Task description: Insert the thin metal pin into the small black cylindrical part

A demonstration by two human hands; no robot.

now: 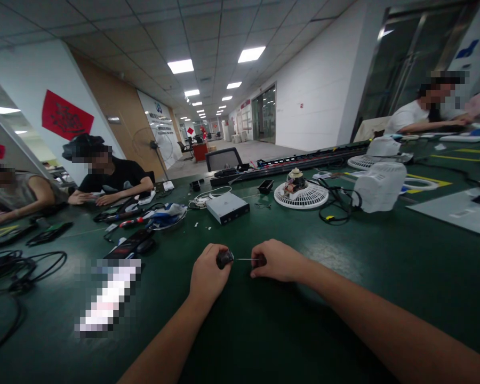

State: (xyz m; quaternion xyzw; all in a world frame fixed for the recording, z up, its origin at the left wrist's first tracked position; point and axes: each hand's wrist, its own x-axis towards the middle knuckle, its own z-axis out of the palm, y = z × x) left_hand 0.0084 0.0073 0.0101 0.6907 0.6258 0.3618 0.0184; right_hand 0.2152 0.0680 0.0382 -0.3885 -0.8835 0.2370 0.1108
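Note:
At the middle front, my left hand [210, 273] is closed around the dark rounded handle of what looks like a screwdriver [225, 259]. Its thin metal shaft points right, toward my right hand [279, 261]. The fingers of that hand are curled in around the shaft's far end. Whether they also hold a small part is hidden in shadow. Both hands are just above the green table [240, 330]. Beyond them lies a grey box-shaped drive [228, 207] with a black front face.
A white fan grille [301, 194] with an exposed motor stands behind, near a white plastic housing [380, 186] and black cable [338, 205]. At left are a blurred bright phone-like object [111, 298], tools and cables [20, 272]. Co-workers [108, 173] sit across the table.

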